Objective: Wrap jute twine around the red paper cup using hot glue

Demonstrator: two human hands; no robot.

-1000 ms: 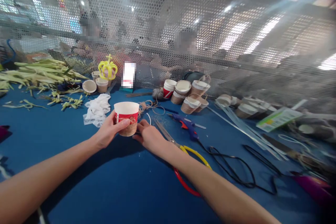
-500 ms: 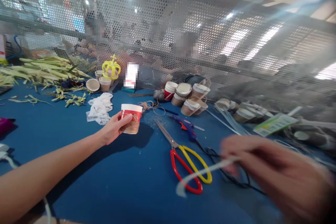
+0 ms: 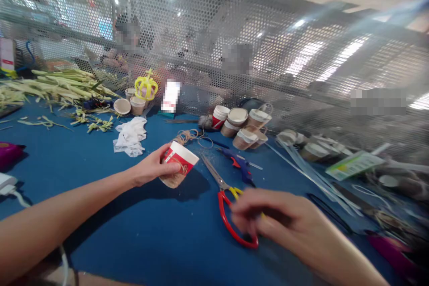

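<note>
My left hand (image 3: 152, 169) grips a red and white paper cup (image 3: 177, 164), tilted with its mouth toward the upper right, just above the blue table (image 3: 140, 241). My right hand (image 3: 278, 221) is blurred by motion and hovers over the handles of the red and yellow scissors (image 3: 228, 205). Its fingers look curled, and I cannot make out whether they hold anything. The scissors lie with their blades pointing toward the cup.
A blue glue gun (image 3: 239, 163) and black cable lie behind the scissors. Several paper cups (image 3: 243, 127) cluster at the back, with twine (image 3: 187, 135), a white cloth (image 3: 130, 136), a yellow crown (image 3: 146, 87) and green leaf strips (image 3: 56, 87). A perforated metal screen (image 3: 268, 53) bounds the table; people sit behind it.
My right hand left the cup, swung out to the right with a white strip, then came back over the scissors handles. My left hand tilted the cup.
</note>
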